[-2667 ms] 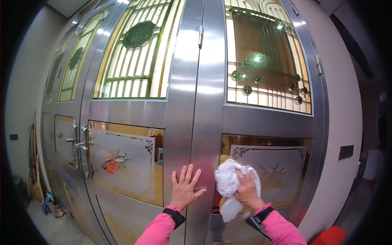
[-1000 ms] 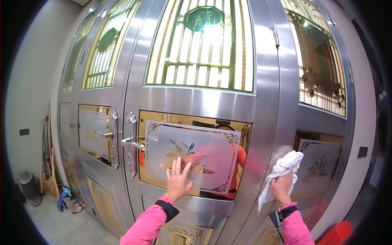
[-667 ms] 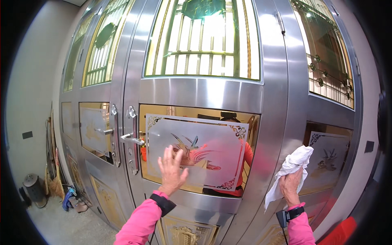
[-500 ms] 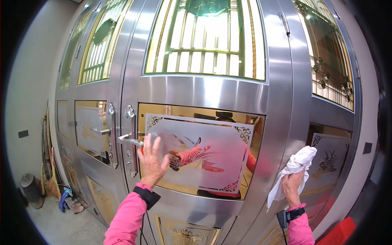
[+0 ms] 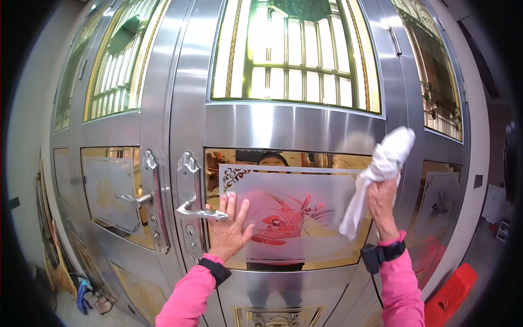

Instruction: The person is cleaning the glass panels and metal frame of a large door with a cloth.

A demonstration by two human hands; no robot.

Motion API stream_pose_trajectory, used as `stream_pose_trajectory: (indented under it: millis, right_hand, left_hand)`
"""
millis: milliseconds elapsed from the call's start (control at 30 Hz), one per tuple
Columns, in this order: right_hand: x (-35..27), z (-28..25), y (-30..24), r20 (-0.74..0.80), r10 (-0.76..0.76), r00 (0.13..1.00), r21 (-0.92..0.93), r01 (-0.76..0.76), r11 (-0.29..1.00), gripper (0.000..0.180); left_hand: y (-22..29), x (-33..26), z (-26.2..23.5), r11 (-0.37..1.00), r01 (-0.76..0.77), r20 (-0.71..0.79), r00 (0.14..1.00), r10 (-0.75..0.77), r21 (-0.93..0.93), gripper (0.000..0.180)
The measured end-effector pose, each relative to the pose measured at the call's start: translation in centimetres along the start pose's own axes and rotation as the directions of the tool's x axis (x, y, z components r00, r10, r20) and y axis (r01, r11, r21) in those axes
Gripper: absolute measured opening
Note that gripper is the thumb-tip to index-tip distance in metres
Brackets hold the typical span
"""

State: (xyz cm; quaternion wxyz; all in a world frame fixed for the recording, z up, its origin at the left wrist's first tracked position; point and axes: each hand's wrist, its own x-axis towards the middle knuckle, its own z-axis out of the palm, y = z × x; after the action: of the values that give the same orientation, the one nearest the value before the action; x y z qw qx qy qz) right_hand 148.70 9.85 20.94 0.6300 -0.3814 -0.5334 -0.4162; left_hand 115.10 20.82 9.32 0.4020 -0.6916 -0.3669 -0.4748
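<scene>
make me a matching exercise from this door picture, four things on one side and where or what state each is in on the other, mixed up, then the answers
1. left hand
2. white cloth
3. lever handle
4. red block

A. bunched in the right hand, raised against the steel frame
B. low at the right, beside the door
C. flat, fingers spread, on the frosted glass panel
D. just left of the spread fingers

Pairs: 1-C, 2-A, 3-D, 4-B

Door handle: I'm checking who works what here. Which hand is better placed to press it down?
Left. The left hand lies flat on the mirrored panel with its fingertips right beside the handle. The right hand is far over at the panel's right edge and holds a white cloth.
</scene>
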Motion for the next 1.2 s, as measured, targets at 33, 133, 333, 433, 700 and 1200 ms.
stream_pose_trajectory:
  millis: [33, 133, 333, 433, 700, 1200]
  right_hand:
    - [1.9, 1.2, -2.4, -0.005, -0.062, 0.998, 0.071, 0.062, 0.996, 0.039]
    - [7.1, 6.3, -9.8, -0.064, -0.24, 0.969, 0.146, 0.247, 0.958, 0.032]
    - [13.0, 16.1, -18.3, 0.054, -0.614, 0.787, -0.058, 0.616, 0.785, 0.018]
    - [14.1, 18.8, -18.3, 0.185, -0.66, 0.728, -0.122, 0.683, 0.72, 0.013]
    - [21.4, 13.1, -4.6, 0.11, -0.179, 0.978, -0.474, 0.21, 0.855, 0.025]
    - [18.7, 21.2, -18.5, 0.279, -0.18, 0.943, -0.359, 0.276, 0.891, 0.049]
  left_hand:
    - [-0.1, 0.0, 0.1, 1.0, 0.004, -0.024, 1.0, -0.005, -0.027, 0.068]
    - [-0.9, -0.5, 0.1, 0.997, 0.004, -0.069, 0.998, -0.009, -0.074, 0.069]
    - [-0.4, -0.2, -0.5, 0.997, 0.023, -0.059, 0.998, -0.027, -0.076, 0.062]
    - [-0.4, -0.3, -0.5, 0.998, 0.014, -0.067, 0.998, -0.019, -0.067, 0.062]
    - [-0.6, -0.4, -0.3, 0.999, 0.008, -0.056, 0.998, -0.011, -0.05, 0.063]
    - [0.1, -0.6, -0.2, 0.996, 0.074, -0.083, 0.993, -0.078, -0.053, 0.058]
